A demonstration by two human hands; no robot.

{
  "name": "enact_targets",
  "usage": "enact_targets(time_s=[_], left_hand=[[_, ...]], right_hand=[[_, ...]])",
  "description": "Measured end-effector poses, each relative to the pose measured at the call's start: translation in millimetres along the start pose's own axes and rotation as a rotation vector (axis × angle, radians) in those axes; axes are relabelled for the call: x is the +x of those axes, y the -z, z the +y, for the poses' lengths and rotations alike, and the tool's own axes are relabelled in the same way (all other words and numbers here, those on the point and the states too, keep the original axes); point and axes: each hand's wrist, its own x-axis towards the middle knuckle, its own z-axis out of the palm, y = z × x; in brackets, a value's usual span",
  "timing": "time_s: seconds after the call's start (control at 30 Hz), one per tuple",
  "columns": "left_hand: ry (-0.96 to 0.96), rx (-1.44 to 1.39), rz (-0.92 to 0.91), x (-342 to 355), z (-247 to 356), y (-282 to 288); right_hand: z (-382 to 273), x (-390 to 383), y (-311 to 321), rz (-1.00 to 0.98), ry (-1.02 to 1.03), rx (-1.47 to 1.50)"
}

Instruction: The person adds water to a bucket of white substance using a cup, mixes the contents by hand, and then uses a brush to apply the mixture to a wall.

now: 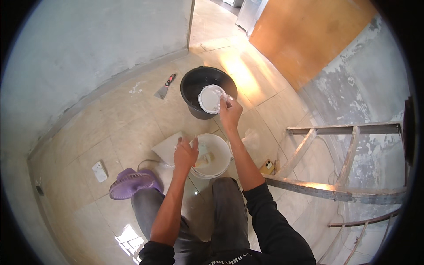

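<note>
My right hand (230,112) reaches forward and grips a small white, paint-smeared container (210,99) held over the mouth of a black bucket (191,86). My left hand (185,153) hovers with fingers spread just above the left rim of a white bucket (221,150) on the floor between my knees. Inside the white bucket lies a brush or scraper with a pale handle (205,160). The left hand holds nothing that I can see.
A putty knife with a red and black handle (165,86) lies on the tiled floor left of the black bucket. A purple fan (128,183) and a white switch plate (100,171) lie at left. A metal ladder (335,176) stands to the right, beside a phone (266,167).
</note>
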Motion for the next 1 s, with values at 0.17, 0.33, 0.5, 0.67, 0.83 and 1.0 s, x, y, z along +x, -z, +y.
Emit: enact_targets(time_s=[0.17,0.33,0.5,0.67,0.83,1.0], left_hand=[[0.074,-1.037,-0.219,8,30,33],[0.503,-1.456,-0.577,10,30,41],[0.429,-1.697,-0.833,-1,52,37],[0.485,-1.800,-0.813,3,43,26],[0.459,-1.779,-0.700,-1,53,28],[0.429,-1.849,-0.558,8,32,31]], right_hand=[[-48,-36,48,0.025,-0.018,0.022],[-58,-82,68,0.011,-0.049,-0.003],[-61,-117,74,0.039,-0.058,0.042],[-69,-133,81,-0.051,-0.097,0.085],[-53,-137,94,-0.161,-0.148,0.128],[-4,-168,83,-0.237,-0.355,0.281]])
